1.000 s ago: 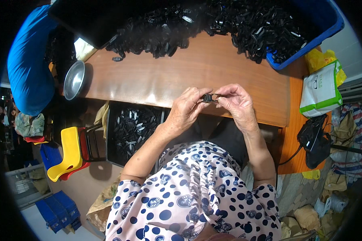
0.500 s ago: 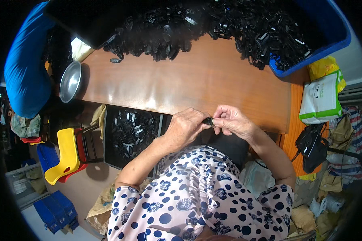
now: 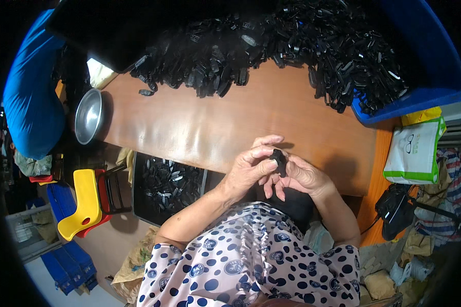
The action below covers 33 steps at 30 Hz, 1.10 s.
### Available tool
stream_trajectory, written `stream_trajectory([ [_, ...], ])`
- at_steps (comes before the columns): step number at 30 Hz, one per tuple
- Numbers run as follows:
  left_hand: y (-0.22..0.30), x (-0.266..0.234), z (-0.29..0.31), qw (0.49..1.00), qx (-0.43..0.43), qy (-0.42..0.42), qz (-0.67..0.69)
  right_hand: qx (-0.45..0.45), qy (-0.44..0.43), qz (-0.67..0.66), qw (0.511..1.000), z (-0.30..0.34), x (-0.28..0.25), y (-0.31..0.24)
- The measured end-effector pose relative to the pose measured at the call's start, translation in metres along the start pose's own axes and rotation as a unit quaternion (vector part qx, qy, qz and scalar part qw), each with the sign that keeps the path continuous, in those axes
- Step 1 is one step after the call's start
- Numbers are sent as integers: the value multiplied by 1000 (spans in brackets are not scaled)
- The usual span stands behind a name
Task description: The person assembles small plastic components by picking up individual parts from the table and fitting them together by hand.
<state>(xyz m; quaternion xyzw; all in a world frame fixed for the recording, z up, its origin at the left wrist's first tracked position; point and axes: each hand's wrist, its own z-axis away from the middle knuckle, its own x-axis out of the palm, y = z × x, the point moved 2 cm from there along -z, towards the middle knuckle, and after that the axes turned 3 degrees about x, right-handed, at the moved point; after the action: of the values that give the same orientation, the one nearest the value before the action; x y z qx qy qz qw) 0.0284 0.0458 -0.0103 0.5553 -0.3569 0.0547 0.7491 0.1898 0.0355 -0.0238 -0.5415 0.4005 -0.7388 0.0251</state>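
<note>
Evidently we are midway through handling one small black piece [image 3: 278,162], held up at the near edge of the counter [image 3: 189,123], right of its middle. Our left hand [image 3: 256,166] pinches it between thumb and forefinger, the other fingers loosely bent. Our right hand [image 3: 305,174] seems closed on its other side by thumb and forefinger, with the remaining fingers hanging slack below. This one is not yet put down, and our fingers hide too much to tell how nearly finished it is.

Plenty appears left: a dark heap [image 3: 210,64] lines the far edge, reaching the blue bin [image 3: 435,87] at the far right corner. Similar loose parts [image 3: 166,184] lie in a black tray [image 3: 149,217] below the near edge, to our left; perhaps those are done, but we cannot tell which pile is which.
</note>
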Motion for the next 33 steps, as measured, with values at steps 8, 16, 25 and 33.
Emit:
stream_trajectory([
  [8,9,-11,-43,998,-7,-29,-61,-38,143,117,982,-25,-25,-22],
  [16,63,-80,-135,847,149,98,-501,-147,335,794,486,-55,-113,-124],
  [25,60,-79,-172,441,118,45,-888,-75,341,881,319,-86,-143,-158],
  [33,49,-76,-145,578,207,43,-788,-157,409,608,662,-44,-122,-133],
])
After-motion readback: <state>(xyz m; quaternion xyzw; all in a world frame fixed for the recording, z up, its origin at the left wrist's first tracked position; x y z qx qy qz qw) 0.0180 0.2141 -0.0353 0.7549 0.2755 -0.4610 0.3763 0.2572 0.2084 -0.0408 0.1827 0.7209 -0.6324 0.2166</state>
